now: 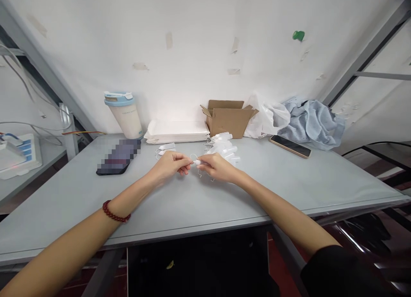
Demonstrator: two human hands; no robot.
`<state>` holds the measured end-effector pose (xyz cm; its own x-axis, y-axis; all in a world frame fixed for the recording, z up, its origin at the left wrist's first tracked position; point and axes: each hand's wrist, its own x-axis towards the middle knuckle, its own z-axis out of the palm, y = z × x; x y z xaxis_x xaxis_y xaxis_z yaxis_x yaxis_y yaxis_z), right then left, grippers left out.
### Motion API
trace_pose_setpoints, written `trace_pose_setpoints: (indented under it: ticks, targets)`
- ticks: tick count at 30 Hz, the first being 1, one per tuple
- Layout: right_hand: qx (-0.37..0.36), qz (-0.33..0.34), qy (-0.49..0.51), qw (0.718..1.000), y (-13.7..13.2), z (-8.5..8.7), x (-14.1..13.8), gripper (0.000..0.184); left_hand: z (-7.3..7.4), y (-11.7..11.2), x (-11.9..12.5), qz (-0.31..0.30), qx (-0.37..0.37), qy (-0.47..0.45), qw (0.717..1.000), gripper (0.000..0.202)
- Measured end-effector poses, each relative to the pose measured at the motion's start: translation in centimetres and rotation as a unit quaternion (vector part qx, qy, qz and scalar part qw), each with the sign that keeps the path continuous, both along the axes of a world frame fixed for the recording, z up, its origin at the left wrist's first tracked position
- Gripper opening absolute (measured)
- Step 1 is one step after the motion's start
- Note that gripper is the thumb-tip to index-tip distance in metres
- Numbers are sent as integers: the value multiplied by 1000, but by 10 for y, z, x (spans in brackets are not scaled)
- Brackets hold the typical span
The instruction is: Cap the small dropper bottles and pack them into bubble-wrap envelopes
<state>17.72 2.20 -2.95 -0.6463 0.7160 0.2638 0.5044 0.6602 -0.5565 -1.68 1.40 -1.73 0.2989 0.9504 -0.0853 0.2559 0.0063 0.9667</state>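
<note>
Over the middle of the table, my right hand (218, 166) pinches a small clear tube with a white cap (198, 162). A thin white cord loop (193, 156) rises from that cap. My left hand (173, 163) is closed, thumb against fingertips, at the cord beside the cap; the exact grip is too small to see. Behind and beside my right hand lies a pile of similar white-capped tubes (228, 150) with cords, partly hidden by it. Two or so more capped pieces (167, 147) with loops lie just behind my left hand.
Along the wall stand a blue-lidded cup (124, 115), a stack of white sheets or envelopes (178, 131), an open cardboard box (229, 122), a white plastic bag (266, 117) and a crumpled light-blue cloth (313, 121). Phones lie left (119, 157) and right (290, 146) on the grey table (192, 207).
</note>
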Motion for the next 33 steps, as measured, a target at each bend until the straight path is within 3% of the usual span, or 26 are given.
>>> trace_pose_setpoints:
  ticks: [7, 10, 12, 14, 19, 27, 33]
  targets:
    - [24, 6, -20, 1000, 0, -2, -1, 21, 4, 1, -2, -23, -6, 26, 999, 22]
    - [59, 6, -25, 998, 3, -2, 1, 9, 14, 3, -9, -92, 1, 109, 990, 21]
    - [99, -1, -37, 994, 8, -3, 4, 19, 23, 6, -17, -118, 16, 184, 976, 21]
    - [141, -17, -63, 988, 14, -4, 10, 30, 31, 9, -27, -101, 43, 255, 960, 22]
    - [192, -73, -132, 970, 30, -6, 23, 34, 42, 22, -55, -45, 47, 352, 934, 18]
    - [192, -28, -170, 966, 24, -10, 17, 52, 25, 42, -77, -17, 15, 412, 911, 14]
    - [181, -2, -169, 969, 22, -16, 11, 41, 21, 46, -77, 14, 6, 441, 897, 14]
